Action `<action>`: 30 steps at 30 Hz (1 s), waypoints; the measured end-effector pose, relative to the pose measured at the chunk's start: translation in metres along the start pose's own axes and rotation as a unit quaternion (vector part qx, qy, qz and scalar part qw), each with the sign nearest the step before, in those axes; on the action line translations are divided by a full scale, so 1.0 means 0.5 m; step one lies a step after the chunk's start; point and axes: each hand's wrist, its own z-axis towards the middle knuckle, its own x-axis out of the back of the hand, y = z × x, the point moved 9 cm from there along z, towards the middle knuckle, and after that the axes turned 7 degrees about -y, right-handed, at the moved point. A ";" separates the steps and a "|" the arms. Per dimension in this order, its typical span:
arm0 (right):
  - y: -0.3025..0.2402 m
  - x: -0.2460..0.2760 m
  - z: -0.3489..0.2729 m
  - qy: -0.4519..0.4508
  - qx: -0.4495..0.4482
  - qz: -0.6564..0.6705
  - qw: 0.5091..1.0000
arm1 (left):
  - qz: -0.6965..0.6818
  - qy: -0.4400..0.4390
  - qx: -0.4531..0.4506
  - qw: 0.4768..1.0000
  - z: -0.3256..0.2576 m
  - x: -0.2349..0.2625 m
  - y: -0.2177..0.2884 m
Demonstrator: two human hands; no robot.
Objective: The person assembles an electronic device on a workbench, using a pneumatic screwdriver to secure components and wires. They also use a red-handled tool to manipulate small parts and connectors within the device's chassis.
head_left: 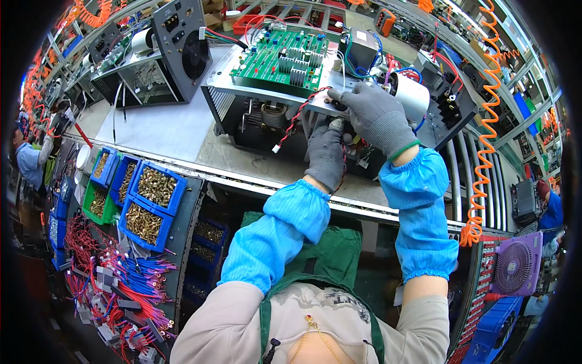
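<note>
My left hand, in a grey glove, reaches under the front edge of an open metal chassis. Its thumb shows at the edge, but the other fingertips are hidden. Above it my right hand, also gloved, is bent over the chassis's top plate, its fingers closed at a small black part that I cannot make out. A green circuit board with heat sinks sits on the plate. A twisted red and black wire hangs over the front, ending in a white plug. Beside my right hand lies a white cylinder.
A second chassis with a black fan stands at the left. Blue bins of brass screws and bundles of red and blue wires lie at my left. An orange coiled hose hangs at the right, above a purple fan.
</note>
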 end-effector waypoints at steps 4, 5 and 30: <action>-0.001 -0.002 0.005 -0.002 0.004 0.010 1.000 | -0.134 -0.081 -0.004 0.988 0.029 0.005 -0.020; 0.001 -0.001 0.003 -0.003 0.000 0.007 1.000 | -0.158 -0.130 -0.011 0.979 0.030 -0.008 -0.015; -0.029 0.133 -0.079 0.090 0.241 0.741 0.620 | 0.526 -0.111 -0.231 0.811 -0.182 0.166 0.284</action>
